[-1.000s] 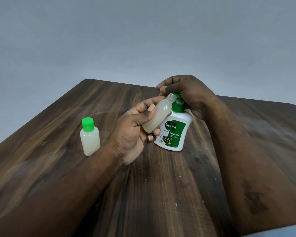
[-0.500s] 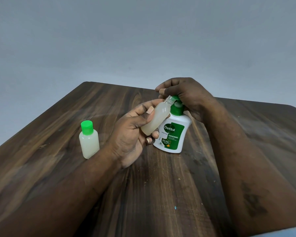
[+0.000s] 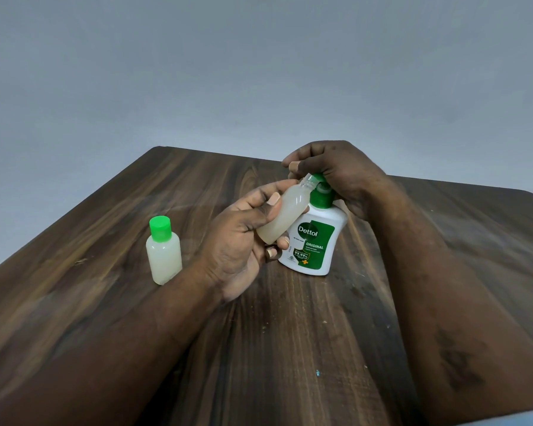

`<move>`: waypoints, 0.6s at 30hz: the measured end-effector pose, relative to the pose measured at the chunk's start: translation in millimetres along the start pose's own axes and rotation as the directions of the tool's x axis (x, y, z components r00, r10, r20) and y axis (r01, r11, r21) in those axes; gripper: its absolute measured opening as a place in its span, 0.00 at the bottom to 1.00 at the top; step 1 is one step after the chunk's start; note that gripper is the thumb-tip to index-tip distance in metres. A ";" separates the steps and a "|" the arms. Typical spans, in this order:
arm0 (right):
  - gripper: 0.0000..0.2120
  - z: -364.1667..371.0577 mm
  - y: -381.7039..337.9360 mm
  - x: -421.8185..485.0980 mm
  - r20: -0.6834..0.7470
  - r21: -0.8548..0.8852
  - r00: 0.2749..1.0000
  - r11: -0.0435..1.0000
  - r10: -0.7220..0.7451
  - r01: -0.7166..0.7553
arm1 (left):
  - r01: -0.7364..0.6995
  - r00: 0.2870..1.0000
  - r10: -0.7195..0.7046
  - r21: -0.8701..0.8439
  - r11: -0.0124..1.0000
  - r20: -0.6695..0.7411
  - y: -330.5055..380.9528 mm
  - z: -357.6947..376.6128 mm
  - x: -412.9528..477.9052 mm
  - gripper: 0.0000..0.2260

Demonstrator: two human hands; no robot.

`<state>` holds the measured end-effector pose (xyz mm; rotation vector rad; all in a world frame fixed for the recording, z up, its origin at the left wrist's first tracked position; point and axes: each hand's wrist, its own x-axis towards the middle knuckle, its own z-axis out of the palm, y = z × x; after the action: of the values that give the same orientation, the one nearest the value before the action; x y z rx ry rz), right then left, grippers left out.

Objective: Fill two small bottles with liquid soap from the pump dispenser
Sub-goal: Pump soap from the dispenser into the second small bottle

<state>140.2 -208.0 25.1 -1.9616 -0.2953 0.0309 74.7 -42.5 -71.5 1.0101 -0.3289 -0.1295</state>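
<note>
My left hand (image 3: 240, 241) grips a small uncapped bottle (image 3: 285, 215), tilted so its open neck sits under the nozzle of the pump dispenser (image 3: 316, 241). The bottle holds cloudy pale liquid along most of its length. The dispenser is white with a green label and green pump, standing on the wooden table (image 3: 290, 348). My right hand (image 3: 339, 176) lies curled over the pump head and covers most of it. A second small bottle (image 3: 163, 255), full of pale liquid and closed with a green cap, stands upright to the left of my left wrist.
The table's far edge runs just behind the dispenser, with a plain grey wall beyond. The left edge slopes down past the capped bottle. A tiny teal speck (image 3: 318, 372) lies on the wood near the front.
Hands, bottle and dispenser have drifted slightly lower in view as the camera shifted. The grips are unchanged and the capped bottle has not moved on the table.
</note>
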 end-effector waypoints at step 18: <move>0.08 0.1 0.9 -0.8 -0.011 0.039 1.000 0.999 0.005 -0.005 | 0.004 1.000 -0.004 0.006 1.000 -0.007 1.9 2.2 -1.1 0.16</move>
<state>139.5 -208.4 24.2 -1.9233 -0.2810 0.0292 72.9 -42.9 -69.1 1.0175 -0.3207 -0.1285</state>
